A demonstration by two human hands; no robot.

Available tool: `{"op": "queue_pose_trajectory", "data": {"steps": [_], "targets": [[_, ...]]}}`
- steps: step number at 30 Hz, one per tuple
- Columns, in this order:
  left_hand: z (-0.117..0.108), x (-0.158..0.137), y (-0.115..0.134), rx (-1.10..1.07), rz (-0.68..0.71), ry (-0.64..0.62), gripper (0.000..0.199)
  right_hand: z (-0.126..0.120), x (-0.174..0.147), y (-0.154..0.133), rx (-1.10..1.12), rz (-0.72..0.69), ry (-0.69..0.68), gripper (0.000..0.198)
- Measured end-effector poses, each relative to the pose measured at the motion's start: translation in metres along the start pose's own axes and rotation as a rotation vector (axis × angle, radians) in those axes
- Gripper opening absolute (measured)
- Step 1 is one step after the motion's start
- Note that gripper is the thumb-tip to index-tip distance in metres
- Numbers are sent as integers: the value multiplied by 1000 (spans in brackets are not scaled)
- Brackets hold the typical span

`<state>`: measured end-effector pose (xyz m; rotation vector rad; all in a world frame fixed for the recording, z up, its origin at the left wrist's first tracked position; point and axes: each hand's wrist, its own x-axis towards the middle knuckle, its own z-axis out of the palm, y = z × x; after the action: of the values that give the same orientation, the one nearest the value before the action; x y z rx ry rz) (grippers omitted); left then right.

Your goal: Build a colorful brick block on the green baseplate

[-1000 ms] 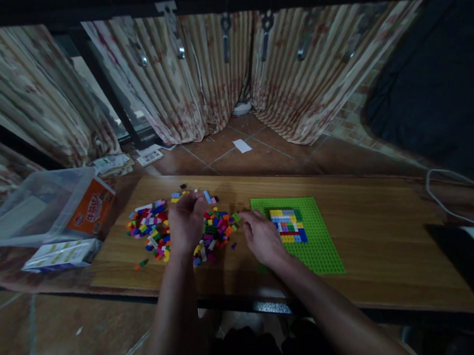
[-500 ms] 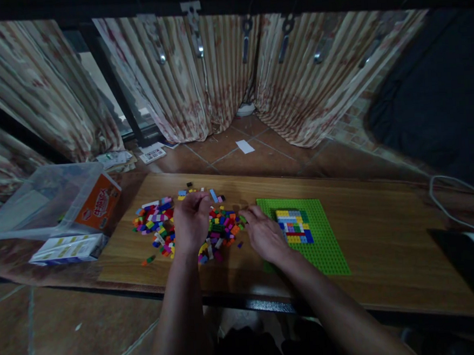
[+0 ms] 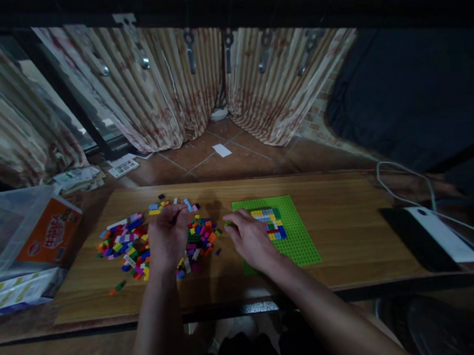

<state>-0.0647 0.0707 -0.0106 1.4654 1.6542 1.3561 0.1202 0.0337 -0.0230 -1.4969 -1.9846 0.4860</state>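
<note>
My left hand (image 3: 168, 237) is over the pile of loose toy bricks (image 3: 128, 240), thumb and fingers pinched together; whatever they hold, if anything, is hidden. My right hand (image 3: 250, 238) is closed at the left edge of the green baseplate (image 3: 302, 243), pinching a small green brick (image 3: 227, 223) at the fingertips. On the baseplate sits a flat block of joined bricks (image 3: 282, 231) in yellow, blue, white, red and green, partly covered by my right hand.
The wooden table (image 3: 345, 218) carries all of this. To the left are a clear plastic bin (image 3: 5, 226) with an orange label and a white box (image 3: 23, 290). At the right lie a black-and-white flat object (image 3: 439, 233) and a white cable (image 3: 407, 166).
The view has turned to the right, so everything sits further left. My right hand, with the green brick, has come slightly closer to the baseplate. My left hand stays pinched over the pile.
</note>
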Motion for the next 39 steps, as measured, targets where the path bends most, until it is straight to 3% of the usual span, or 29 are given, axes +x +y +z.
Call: {"op": "queue_pose_trajectory", "data": {"steps": [6, 14, 23, 31, 39], "targets": [[20, -11, 7, 5, 7, -152, 17, -26, -19, 21, 40, 23, 5, 29], [63, -42, 18, 47, 54, -441, 18, -69, -30, 72, 71, 197, 97, 29], [90, -55, 18, 131, -17, -543, 15, -49, -23, 75, 111, 45, -73, 30], [94, -56, 21, 189, 5, -577, 18, -48, -20, 71, 65, 32, -70, 28], [96, -59, 23, 238, 58, -580, 16, -48, -20, 73, 80, 94, 18, 24]]}}
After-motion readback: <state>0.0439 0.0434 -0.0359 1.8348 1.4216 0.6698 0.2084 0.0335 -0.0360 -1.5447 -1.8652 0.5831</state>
